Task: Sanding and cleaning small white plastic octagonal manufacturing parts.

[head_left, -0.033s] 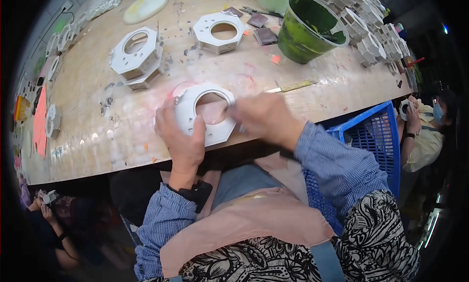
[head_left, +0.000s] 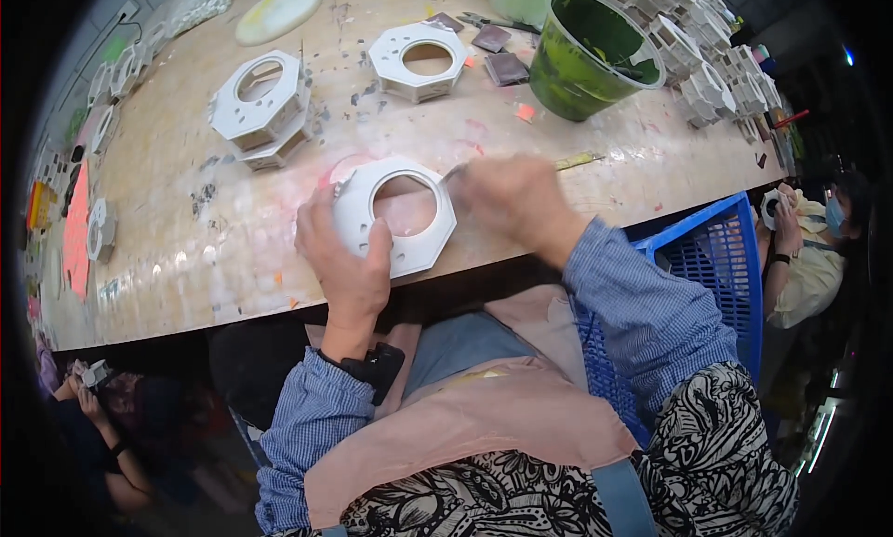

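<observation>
A white octagonal piece with a round hole lies on the table close to its front edge. Its left side is in the grip of my left hand, the thumb resting on top near the hole and the fingers round the far left side. My right hand, smeared by motion, is closed at the piece's right edge. Something thin and greyish shows at its fingertips, too blurred to name. Farther off stand a similar octagonal piece and two stacked ones.
A green-smeared tub stands at the back right beside dark square pads. A thin tool lies right of my right hand. Many white pieces are heaped far right. A blue crate sits below the table edge. Other people work at both sides.
My right hand has shifted a little away from me, from the hole's right rim to the piece's far right edge. My left hand and the piece stay nearly in place.
</observation>
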Demonstrator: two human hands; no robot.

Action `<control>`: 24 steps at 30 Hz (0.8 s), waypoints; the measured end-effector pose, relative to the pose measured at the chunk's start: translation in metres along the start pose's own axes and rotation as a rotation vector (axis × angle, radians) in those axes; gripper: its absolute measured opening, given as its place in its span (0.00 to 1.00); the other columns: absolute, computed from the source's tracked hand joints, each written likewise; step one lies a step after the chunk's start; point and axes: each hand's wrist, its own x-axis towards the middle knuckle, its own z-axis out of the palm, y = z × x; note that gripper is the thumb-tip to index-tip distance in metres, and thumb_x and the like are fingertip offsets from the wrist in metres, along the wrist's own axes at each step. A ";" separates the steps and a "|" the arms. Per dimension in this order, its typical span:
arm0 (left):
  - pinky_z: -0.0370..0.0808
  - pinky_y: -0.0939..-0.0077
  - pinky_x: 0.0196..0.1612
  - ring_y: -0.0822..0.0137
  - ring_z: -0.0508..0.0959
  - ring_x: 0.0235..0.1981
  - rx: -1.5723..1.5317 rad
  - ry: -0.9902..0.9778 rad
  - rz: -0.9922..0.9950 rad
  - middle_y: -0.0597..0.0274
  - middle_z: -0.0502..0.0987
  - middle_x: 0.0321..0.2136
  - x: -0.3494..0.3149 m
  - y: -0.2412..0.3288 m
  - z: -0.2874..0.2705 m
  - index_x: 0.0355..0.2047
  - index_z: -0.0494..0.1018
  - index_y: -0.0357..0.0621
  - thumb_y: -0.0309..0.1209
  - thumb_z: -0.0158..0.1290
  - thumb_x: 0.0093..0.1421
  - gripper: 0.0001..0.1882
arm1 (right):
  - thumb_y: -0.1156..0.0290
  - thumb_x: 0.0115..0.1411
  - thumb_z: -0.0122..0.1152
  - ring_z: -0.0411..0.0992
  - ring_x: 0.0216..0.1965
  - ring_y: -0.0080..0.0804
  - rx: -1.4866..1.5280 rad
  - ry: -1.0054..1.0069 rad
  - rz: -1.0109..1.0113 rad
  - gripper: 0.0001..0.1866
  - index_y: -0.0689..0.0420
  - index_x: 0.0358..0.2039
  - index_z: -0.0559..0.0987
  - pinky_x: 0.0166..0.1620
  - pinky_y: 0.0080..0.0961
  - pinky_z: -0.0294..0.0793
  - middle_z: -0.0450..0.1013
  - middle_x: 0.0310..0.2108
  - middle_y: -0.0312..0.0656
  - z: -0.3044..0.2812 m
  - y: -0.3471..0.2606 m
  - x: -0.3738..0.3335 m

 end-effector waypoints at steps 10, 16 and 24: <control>0.57 0.55 0.57 0.46 0.66 0.50 0.012 0.018 -0.009 0.45 0.67 0.45 -0.002 0.000 -0.001 0.56 0.62 0.35 0.32 0.56 0.47 0.34 | 0.68 0.59 0.58 0.71 0.16 0.48 0.110 0.231 0.394 0.11 0.56 0.21 0.76 0.21 0.39 0.67 0.70 0.14 0.48 0.028 -0.055 -0.007; 0.56 0.54 0.58 0.45 0.66 0.50 0.016 0.015 -0.025 0.44 0.67 0.45 -0.005 -0.005 -0.001 0.55 0.62 0.34 0.33 0.56 0.47 0.34 | 0.70 0.55 0.61 0.68 0.15 0.49 0.121 0.262 0.360 0.09 0.54 0.19 0.76 0.22 0.39 0.67 0.71 0.15 0.46 0.038 -0.070 -0.018; 0.56 0.53 0.58 0.45 0.66 0.50 0.000 -0.013 -0.017 0.43 0.67 0.46 -0.003 -0.003 -0.002 0.54 0.63 0.33 0.33 0.55 0.48 0.33 | 0.67 0.58 0.59 0.71 0.17 0.51 0.096 0.266 0.467 0.11 0.57 0.20 0.74 0.22 0.41 0.68 0.70 0.15 0.49 0.038 -0.058 -0.007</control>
